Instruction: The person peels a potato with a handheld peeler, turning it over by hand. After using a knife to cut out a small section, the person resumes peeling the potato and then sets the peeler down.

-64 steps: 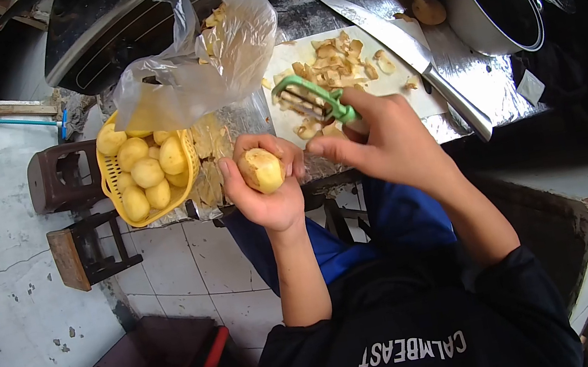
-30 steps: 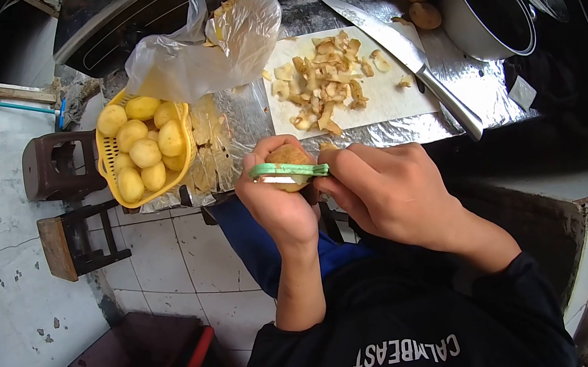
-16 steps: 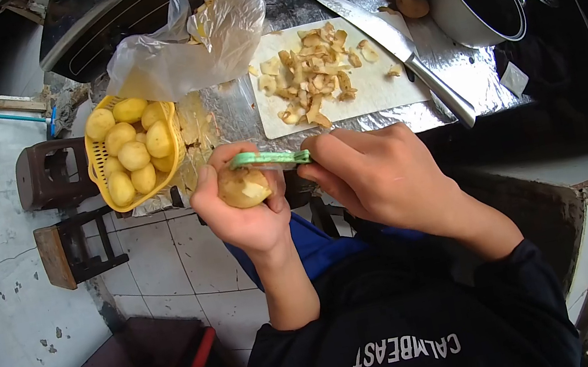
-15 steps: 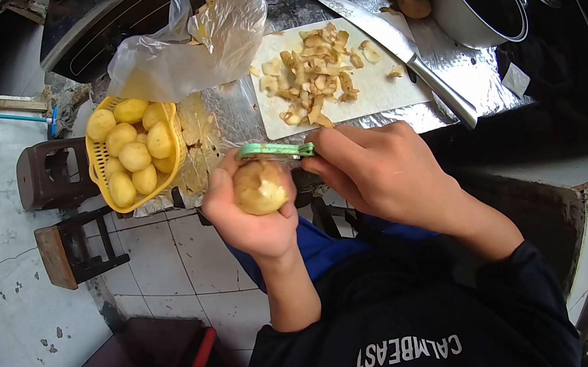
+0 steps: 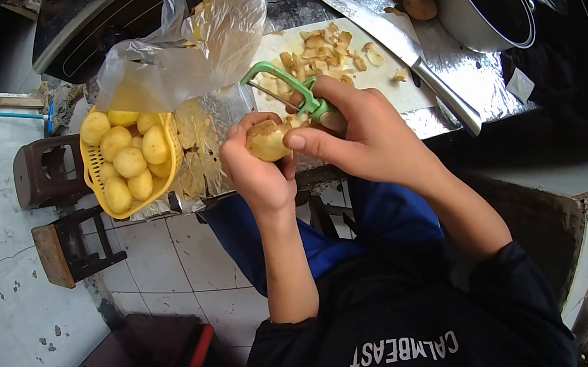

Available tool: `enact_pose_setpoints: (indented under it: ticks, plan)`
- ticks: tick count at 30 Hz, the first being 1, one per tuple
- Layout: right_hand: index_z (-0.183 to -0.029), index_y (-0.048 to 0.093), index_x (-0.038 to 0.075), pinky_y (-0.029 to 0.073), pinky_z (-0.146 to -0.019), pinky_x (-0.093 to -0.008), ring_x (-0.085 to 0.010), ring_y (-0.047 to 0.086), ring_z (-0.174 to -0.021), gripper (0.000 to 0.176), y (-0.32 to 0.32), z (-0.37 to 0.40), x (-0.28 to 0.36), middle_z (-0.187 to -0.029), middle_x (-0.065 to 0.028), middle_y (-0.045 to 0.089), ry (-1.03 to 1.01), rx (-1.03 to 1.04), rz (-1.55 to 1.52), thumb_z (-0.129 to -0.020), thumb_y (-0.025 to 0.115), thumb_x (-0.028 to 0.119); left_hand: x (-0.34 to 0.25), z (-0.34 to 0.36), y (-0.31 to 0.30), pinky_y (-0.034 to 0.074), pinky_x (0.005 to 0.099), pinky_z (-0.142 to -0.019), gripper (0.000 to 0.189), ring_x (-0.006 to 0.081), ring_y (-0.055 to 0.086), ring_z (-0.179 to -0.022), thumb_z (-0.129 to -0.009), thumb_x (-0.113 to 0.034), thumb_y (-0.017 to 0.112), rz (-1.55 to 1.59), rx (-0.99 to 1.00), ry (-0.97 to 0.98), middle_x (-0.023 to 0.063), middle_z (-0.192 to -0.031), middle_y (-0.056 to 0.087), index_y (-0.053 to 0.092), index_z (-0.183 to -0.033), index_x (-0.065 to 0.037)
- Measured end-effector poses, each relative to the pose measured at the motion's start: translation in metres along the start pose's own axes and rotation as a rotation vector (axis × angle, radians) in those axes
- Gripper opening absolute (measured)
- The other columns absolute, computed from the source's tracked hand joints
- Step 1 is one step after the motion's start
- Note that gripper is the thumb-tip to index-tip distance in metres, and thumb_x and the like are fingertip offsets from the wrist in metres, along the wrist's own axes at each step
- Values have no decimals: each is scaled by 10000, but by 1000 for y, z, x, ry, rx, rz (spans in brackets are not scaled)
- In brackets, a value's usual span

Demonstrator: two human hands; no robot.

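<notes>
My left hand (image 5: 257, 168) is closed around a partly peeled potato (image 5: 268, 143), its pale flesh showing beside brown skin. A green peeler (image 5: 283, 75) is gripped in my right hand (image 5: 361, 120), its blade turned up and away from the potato. The thumb of that hand reaches to the potato's right side, near a strip of peel. Just beyond, brown peelings (image 5: 322, 53) lie heaped on a white cutting board (image 5: 404, 92). Left of my hands, a yellow basket (image 5: 94, 171) holds several peeled potatoes (image 5: 129, 162).
A large knife (image 5: 395, 44) lies across the board's right side, handle toward me. Two unpeeled potatoes (image 5: 419, 6) sit behind it, beside a white pot (image 5: 457, 13). A clear plastic bag (image 5: 164, 69) stands behind the basket. Stools (image 5: 52, 171) are on the left.
The peeler has come off the potato and swung upward in my right hand. My right thumb has moved to the potato, which has turned in my left hand.
</notes>
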State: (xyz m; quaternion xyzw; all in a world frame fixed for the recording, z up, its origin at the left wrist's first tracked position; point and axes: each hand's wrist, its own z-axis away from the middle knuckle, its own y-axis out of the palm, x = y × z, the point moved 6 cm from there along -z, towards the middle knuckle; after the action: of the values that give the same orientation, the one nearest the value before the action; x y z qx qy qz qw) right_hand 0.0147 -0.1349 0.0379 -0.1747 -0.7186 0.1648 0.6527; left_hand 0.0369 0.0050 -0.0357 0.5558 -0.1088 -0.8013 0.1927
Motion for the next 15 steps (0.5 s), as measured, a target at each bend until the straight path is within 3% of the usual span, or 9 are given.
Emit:
enact_pose_setpoints:
  ticks: [2,4,6,8,9,12,13,15]
  plan:
    - [-883,566,-6,416,-463,-351,-266,549,-454,273,8,-1,-6,-538,-152,533,29,47,-67,-884,662,249,0,-1,2,283,229,-342,425,107,408,-396,-929,-322,315,1,8,30,58,-635,539,583,-891,6]
    - [-918,592,-7,406,-472,-329,-221,535,-459,269,9,-7,-23,-539,-139,523,98,-71,-152,-865,682,241,0,-4,0,283,228,-346,440,109,387,-391,-934,-339,301,-16,22,43,57,-623,524,571,-872,3]
    - [-993,583,-3,406,-482,-336,-234,550,-477,294,4,-12,-31,-558,-149,538,144,-91,-152,-857,691,235,2,-7,5,279,233,-342,463,115,366,-388,-940,-355,274,173,218,-20,62,-596,498,555,-842,-1]
    - [-1068,554,7,402,-483,-345,-245,548,-479,334,-10,-12,-20,-548,-135,531,-49,-324,-37,-857,692,226,1,-7,5,276,237,-338,469,118,363,-389,-941,-357,262,204,177,-61,62,-580,485,550,-831,-4]
    - [-1068,554,7,402,-483,-345,-245,548,-479,334,-12,-7,-20,-548,-135,531,-51,-321,-39,-857,692,226,2,-7,4,272,240,-335,475,122,360,-389,-942,-358,250,236,138,-107,63,-564,472,546,-820,-7]
    - [-918,526,49,434,-449,-383,-309,579,-486,288,2,22,-11,-595,-105,578,-172,-12,181,-907,627,319,6,-5,2,267,236,-330,474,124,370,-394,-942,-360,255,240,183,-196,62,-571,487,550,-815,-11]
    - [-918,526,49,434,-449,-383,-309,579,-486,288,2,26,-5,-595,-105,578,-172,-8,181,-907,627,319,6,-4,2,267,236,-330,474,124,370,-394,-942,-360,255,241,179,-197,62,-571,487,550,-815,-11]
    - [-852,514,50,441,-453,-363,-324,570,-527,257,8,32,15,-628,-96,566,-324,84,502,-910,625,275,6,1,7,261,230,-323,462,128,378,-394,-943,-360,273,264,165,-246,70,-597,514,551,-819,-13]
